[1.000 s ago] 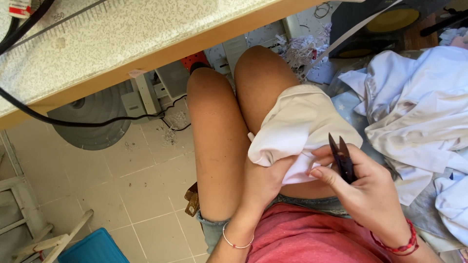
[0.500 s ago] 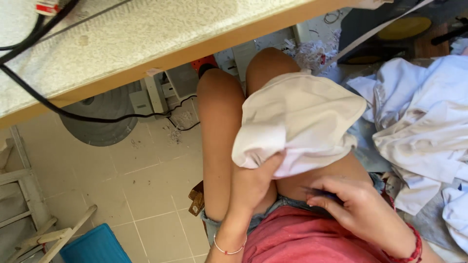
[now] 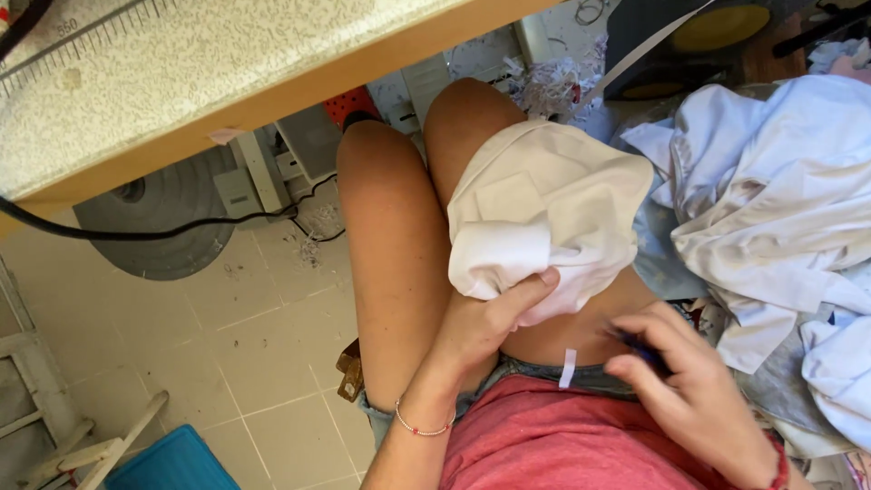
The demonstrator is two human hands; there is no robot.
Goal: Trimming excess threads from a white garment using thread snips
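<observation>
Since the earlier frames the right hand has dropped from the cloth to the lap, fingers curled around a small dark tool, while the left hand pinches the bunched white cloth lying on the right thigh. The trimming looks paused, not finished. The bench edge hangs close above the knees; a fabric pile crowds the right; open floor lies left.
</observation>
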